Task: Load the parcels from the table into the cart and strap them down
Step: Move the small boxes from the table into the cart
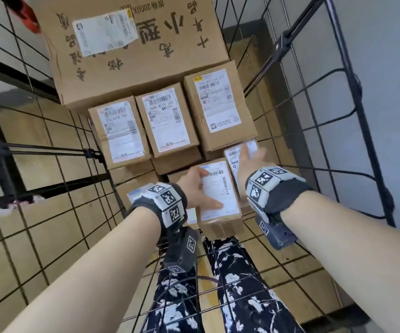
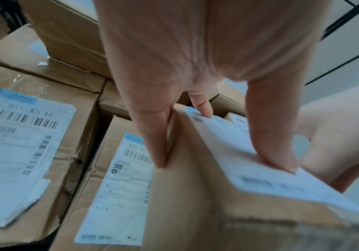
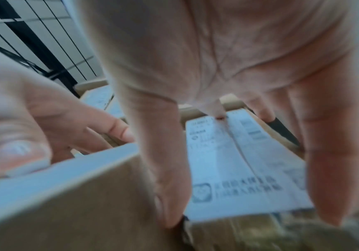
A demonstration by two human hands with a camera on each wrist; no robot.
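Brown cardboard parcels with white shipping labels fill the black wire cart. My left hand grips a small labelled parcel at the near end of the load, thumb on its label and fingers down its left side. That parcel is tilted above the parcels under it. My right hand straddles the neighbouring parcel to the right. Its thumb lies down one side of the parcel and another finger down the other.
A large box with handwriting stands at the far end, with three labelled boxes in a row before it. More parcels lie lower on the left. Wire walls close in both sides, and my patterned trousers show through the near mesh.
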